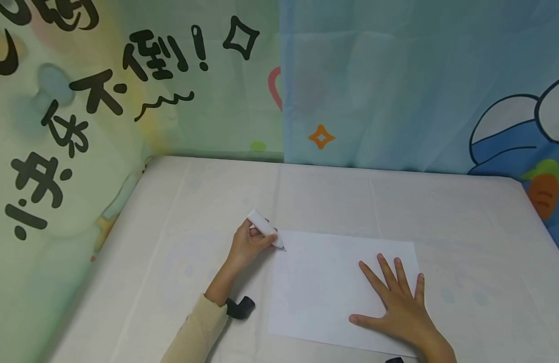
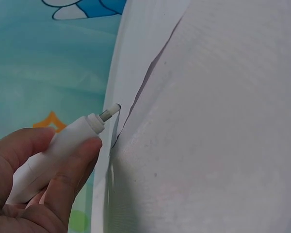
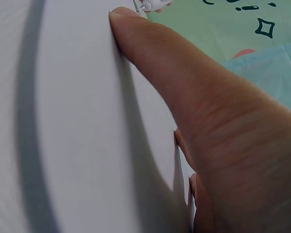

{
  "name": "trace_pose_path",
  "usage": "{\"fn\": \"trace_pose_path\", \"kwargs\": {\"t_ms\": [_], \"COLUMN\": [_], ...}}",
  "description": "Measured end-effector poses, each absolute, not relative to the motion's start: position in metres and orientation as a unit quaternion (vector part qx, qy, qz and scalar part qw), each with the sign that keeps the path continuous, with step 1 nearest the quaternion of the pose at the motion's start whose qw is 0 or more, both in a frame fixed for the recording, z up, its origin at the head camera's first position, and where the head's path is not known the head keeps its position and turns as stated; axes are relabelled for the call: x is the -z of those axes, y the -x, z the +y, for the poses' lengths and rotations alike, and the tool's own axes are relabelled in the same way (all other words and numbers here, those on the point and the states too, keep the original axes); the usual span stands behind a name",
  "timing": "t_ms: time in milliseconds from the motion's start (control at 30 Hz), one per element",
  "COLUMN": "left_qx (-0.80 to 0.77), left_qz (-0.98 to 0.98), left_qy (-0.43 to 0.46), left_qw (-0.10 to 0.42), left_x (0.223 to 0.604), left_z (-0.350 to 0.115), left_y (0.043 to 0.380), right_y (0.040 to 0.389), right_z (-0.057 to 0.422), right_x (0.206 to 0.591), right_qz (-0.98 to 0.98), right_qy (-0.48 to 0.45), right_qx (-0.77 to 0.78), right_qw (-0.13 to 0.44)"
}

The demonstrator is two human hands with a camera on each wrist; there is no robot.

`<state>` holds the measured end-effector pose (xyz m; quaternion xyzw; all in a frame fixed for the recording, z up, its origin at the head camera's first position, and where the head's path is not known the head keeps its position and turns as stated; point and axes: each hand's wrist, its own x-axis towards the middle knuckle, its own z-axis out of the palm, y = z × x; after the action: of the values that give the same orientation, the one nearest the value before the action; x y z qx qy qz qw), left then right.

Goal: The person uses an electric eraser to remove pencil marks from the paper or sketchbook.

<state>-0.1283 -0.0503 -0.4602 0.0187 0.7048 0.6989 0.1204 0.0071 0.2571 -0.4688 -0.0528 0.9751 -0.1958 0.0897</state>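
Note:
My left hand (image 1: 246, 248) grips a thick white pen-shaped tool (image 1: 260, 222) between thumb and fingers. In the left wrist view the tool (image 2: 73, 138) has a silver collar and a pale rounded tip. That tip points down at the upper left corner of a white sheet of paper (image 1: 316, 287); whether it touches cannot be told. No marks show on the sheet. On the paper's right part rests my right hand (image 1: 399, 307), fingers spread wide and holding nothing. Its thumb (image 3: 160, 53) stretches across the sheet in the right wrist view.
A white cloth (image 1: 207, 196) covers the table. Behind it and along the left hang printed curtains, one green (image 1: 225, 111) with black lettering, one blue (image 1: 375, 101). A black wrist mount (image 1: 241, 307) sticks out by my left sleeve (image 1: 200, 327).

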Motion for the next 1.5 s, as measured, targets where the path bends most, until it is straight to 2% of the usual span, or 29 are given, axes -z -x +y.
{"fn": "trace_pose_path", "kwargs": {"t_ms": [900,1500], "left_qx": [-0.687,-0.682], "left_qz": [0.714,0.720], "left_qy": [-0.028,-0.035], "left_qw": [0.133,0.122], "left_x": [0.4610,0.4597], "left_z": [-0.0521,-0.0513], "left_y": [0.1239,0.1242], "right_y": [-0.0073,-0.0070], "right_z": [0.2574,0.2585], "right_x": [0.4694,0.4697], "right_qz": [0.975,0.975], "right_qy": [0.057,0.055], "right_qx": [0.196,0.200], "right_qw": [0.083,0.086]}}
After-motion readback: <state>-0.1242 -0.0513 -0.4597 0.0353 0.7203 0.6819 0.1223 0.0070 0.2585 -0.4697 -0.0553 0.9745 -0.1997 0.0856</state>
